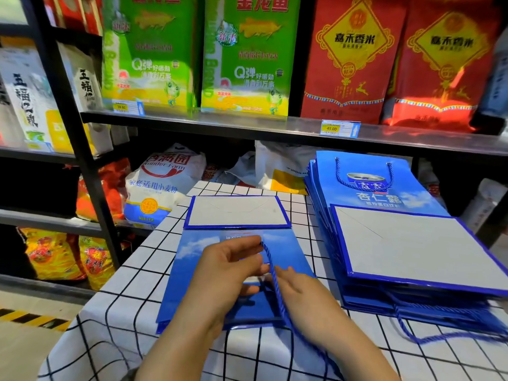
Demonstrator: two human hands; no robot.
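Flat blue paper gift bag (189,273) sits mid-table on the black-and-white checked tablecloth (123,312). Its open end is near me and the grey folded base is far, so the handle's easy to reach. My left hand (228,265) pinches the twisted blue cord handle (267,255) between thumb and curled fingers, lifting it off the bag's face. My right hand (299,287) lies just right of it with fingers mostly straight against the cord, steadying rather than gripping. The stack of matching blue bags (412,243) waits close on the right, probably so the next one's handy.
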